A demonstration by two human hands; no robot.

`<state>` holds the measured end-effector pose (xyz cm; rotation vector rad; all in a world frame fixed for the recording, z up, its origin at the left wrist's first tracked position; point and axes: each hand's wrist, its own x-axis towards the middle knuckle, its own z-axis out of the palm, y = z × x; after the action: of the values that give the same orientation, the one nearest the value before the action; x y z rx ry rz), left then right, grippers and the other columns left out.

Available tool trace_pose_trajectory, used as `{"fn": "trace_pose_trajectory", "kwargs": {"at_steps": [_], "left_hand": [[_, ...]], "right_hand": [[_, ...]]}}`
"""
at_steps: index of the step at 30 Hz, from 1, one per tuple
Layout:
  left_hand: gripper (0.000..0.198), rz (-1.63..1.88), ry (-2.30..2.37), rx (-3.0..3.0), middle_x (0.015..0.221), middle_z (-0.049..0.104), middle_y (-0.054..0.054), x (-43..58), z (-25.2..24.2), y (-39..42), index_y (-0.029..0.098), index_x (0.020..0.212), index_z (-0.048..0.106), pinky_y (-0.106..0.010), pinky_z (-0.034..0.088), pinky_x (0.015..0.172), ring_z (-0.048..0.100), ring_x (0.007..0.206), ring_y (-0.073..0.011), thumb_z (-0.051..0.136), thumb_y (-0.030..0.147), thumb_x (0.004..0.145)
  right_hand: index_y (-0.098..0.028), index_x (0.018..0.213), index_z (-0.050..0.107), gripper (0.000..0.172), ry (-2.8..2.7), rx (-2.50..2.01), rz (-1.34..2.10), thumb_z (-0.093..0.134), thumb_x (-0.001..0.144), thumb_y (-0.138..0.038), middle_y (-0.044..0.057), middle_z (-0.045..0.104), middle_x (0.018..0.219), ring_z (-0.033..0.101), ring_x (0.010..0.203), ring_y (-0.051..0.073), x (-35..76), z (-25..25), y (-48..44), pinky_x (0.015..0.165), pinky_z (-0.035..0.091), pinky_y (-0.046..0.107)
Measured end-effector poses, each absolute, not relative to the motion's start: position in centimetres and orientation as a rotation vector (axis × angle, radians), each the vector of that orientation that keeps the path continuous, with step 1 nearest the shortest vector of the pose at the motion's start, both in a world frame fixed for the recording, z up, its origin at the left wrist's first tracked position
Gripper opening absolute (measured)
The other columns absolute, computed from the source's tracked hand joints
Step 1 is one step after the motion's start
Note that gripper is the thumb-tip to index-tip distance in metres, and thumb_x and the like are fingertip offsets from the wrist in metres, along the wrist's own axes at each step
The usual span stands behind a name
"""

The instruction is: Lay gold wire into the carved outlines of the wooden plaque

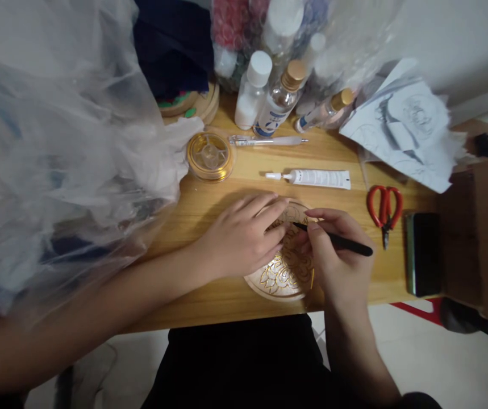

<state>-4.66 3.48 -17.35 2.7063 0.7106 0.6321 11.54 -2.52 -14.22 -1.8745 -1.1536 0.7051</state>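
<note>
A round wooden disc (284, 278) lies on the table in front of me, its pale face covered with a flower pattern in raised gold wire. My left hand (247, 238) rests flat over its left side, fingers spread and touching the face. Between the thumb and fingers of my right hand (337, 250) are slim black tweezers (350, 243), tilted, with the pointed end over the upper part of the disc near my left fingertips. Whether the tips grip any wire is too small to tell. A short gold wire (312, 278) shows at the disc's right edge.
Behind the disc lie a spool of gold wire (210, 157), a pen (269, 141) and a white glue tube (320, 178). Bottles (275, 105) stand at the back. Red-handled pliers (384, 210), a phone (423, 254) and a cardboard box (461, 238) are at right; plastic bags (69, 147) crowd the left.
</note>
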Motion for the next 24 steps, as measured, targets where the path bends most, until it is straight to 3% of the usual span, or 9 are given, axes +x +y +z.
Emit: {"fn": "trace_pose_trajectory", "kwargs": {"at_steps": [24], "left_hand": [[0.023, 0.601, 0.693, 2.680, 0.135, 0.054, -0.016, -4.73, -17.36, 3.50, 0.013, 0.099, 0.068, -0.046, 0.046, 0.095, 0.050, 0.125, -0.0323, 0.051, 0.028, 0.092]], "right_hand": [[-0.020, 0.089, 0.067, 0.011, -1.150, -1.928, 0.642, 0.058, 0.083, -0.022, 0.001, 0.069, 0.069, 0.061, 0.053, 0.012, 10.99, -14.80, -2.54, 0.049, 0.048, 0.024]]}}
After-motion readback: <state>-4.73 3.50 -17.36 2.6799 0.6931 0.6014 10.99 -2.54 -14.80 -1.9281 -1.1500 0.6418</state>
